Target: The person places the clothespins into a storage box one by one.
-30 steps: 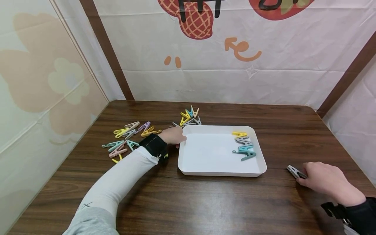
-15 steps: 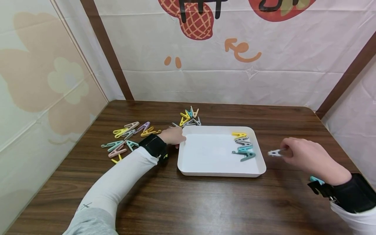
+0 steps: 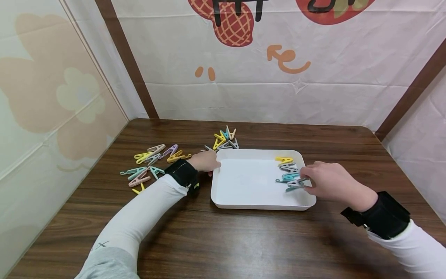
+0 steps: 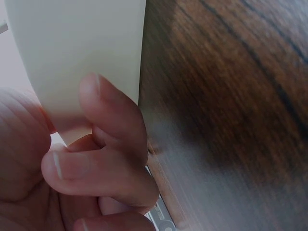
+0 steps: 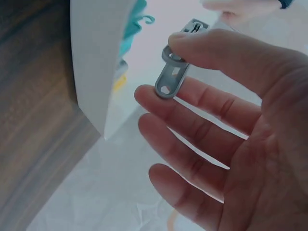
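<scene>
My left hand (image 3: 204,161) holds the white tray (image 3: 244,182) by its left side. In the left wrist view its curled fingers (image 4: 115,115) lie against the tray's outer wall. Over the tray's right side, my right hand (image 3: 325,182) pinches a grey clothespin (image 5: 173,77) between thumb and fingers. Inside the tray, along the right, lie a yellow clothespin (image 3: 284,159), a grey one and teal ones (image 3: 289,176). The held clothespin overlaps the nearest teal one in the head view.
Several mixed-colour clothespins (image 3: 139,174) are scattered on the brown table (image 3: 223,240) left of the tray, close to the left forearm. A second cluster of clothespins (image 3: 224,139) lies behind the tray's back left corner. Printed fabric (image 3: 244,97) hangs behind the table.
My right hand has carried the grey clothespin from the table at the right, leftward over the tray. The left hand and tray have stayed in place.
</scene>
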A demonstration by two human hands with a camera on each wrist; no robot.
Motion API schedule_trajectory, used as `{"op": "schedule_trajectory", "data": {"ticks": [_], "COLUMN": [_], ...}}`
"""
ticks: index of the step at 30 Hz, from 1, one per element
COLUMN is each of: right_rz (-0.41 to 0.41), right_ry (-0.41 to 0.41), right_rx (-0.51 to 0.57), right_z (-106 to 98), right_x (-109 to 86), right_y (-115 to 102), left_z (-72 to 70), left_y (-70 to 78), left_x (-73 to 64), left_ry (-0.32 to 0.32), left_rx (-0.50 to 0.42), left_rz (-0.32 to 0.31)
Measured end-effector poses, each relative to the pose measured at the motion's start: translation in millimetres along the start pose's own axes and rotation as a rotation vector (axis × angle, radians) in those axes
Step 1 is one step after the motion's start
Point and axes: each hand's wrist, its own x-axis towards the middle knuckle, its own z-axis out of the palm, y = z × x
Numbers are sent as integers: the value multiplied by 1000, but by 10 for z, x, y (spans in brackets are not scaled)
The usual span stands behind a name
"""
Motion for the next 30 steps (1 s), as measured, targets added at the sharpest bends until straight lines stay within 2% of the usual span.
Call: {"op": "schedule_trajectory", "data": {"ticks": [8,16,30], "right_rz": [-37,-87,-118], "right_ry": [-56,-88,-57], "right_rx": [25,-40,-120], "right_z": [127,212,349], "right_x": [7,54,69], "right_y": [-13,19,60], "left_z": [-16,6,23], "left_y": [1,-6,-11], "left_x": [-4,-7,11], "left_ry": [4,-1,11], "left_rx": [13,10,7], "left_rz": [2,-13,-6]}}
